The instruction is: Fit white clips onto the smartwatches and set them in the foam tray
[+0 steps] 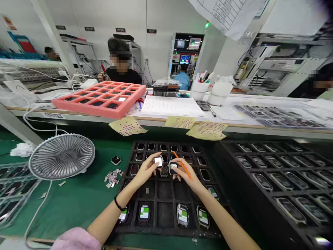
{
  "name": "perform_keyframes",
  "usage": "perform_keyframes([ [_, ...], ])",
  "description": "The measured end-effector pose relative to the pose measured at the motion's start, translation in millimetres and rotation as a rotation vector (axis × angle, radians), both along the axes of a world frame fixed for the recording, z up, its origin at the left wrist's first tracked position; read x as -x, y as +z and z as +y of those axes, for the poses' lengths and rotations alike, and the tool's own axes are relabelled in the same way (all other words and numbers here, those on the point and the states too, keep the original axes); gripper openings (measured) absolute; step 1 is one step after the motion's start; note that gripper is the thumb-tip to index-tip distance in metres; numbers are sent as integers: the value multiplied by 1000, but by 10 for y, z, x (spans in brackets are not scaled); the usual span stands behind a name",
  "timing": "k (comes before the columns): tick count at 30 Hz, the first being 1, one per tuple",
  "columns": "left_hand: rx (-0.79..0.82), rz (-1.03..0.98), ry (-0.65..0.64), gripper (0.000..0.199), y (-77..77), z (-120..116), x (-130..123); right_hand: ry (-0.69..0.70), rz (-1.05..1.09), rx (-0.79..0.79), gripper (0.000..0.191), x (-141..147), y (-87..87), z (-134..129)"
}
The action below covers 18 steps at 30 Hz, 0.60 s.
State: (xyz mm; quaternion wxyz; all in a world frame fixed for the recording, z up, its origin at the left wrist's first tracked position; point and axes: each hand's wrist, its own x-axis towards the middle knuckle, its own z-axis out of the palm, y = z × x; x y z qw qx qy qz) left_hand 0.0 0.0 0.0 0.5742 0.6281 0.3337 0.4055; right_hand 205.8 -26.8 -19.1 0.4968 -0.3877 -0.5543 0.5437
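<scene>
My left hand (148, 169) is closed on a smartwatch body (158, 161) whose screen glows white, thumb over its lower edge. Close beside it, my right hand (185, 170) grips another smartwatch body (173, 167) with a green and white screen. An orange stick-like tool (182, 165), perhaps a pen, is also tucked in my right hand. Both hands are above a black foam tray (164, 211) with square compartments. Smartwatch bodies with dark screens fill its far rows; several in the near rows, such as one smartwatch (144, 211), show lit green and white screens.
A grey fan (62, 156) stands left, near a loose watch (116, 160) and a pile of small pieces (113, 178). A second black tray (273, 187) of watches lies right. The shelf ahead bears a pink foam tray (117, 110) and papers (171, 105). A person (122, 74) sits opposite.
</scene>
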Motion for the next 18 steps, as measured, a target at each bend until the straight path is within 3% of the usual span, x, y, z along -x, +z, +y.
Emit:
perform_keyframes([
  [7,15,35,2,61,38,-37,-18,65,11,-7,42,-11,17,-26],
  [18,48,120,90,42,57,-13,0,-71,-13,70,24,5,115,-68],
])
